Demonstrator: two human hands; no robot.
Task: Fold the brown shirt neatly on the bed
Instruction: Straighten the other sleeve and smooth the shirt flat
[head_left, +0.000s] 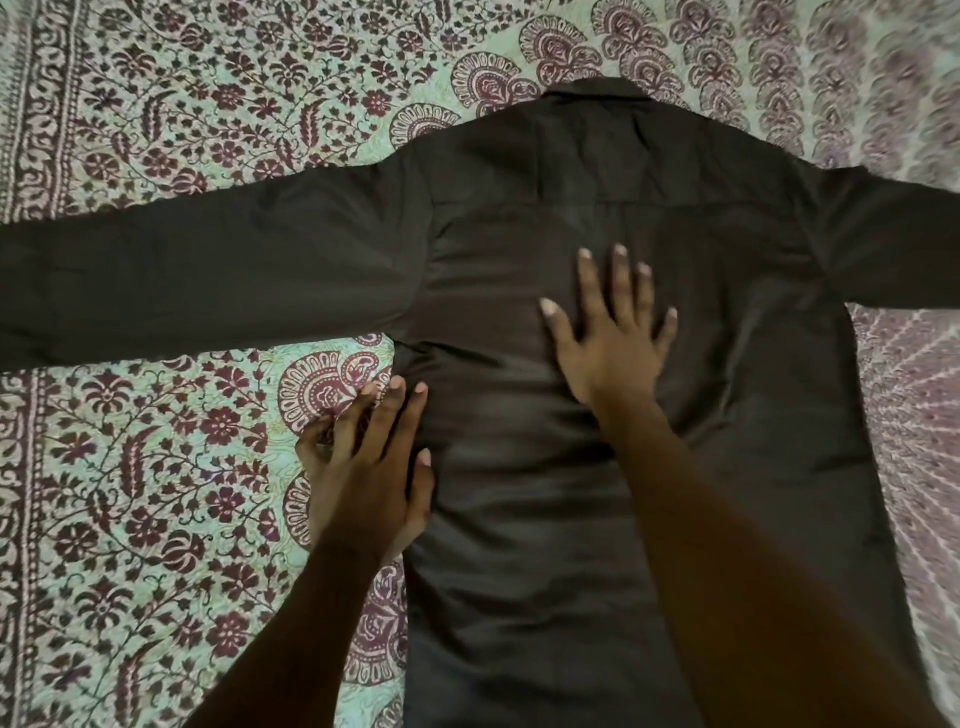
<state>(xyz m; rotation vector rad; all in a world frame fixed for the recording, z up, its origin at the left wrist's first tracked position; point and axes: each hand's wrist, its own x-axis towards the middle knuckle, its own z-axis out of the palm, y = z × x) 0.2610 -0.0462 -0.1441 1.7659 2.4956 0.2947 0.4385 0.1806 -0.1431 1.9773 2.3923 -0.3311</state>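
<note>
Only left hand (363, 483) touches edge of brown shirt (519, 571).

Views: we have only one view, the head camera, so no second view shares the scene.
Position: we look from the near side, above the lower part of the brown shirt (519, 208).
Direction: we face forward and steeply down; the neck end of the shirt lies far, the lower end near.
Nearness: close; the left hand (369, 467) and the right hand (608, 348) reach in from the near edge and sit about mid-frame.
Coverage: the shirt spans the whole width and is cut by the left, right and near edges; the patterned bedspread (156, 130) fills the rest.
</note>
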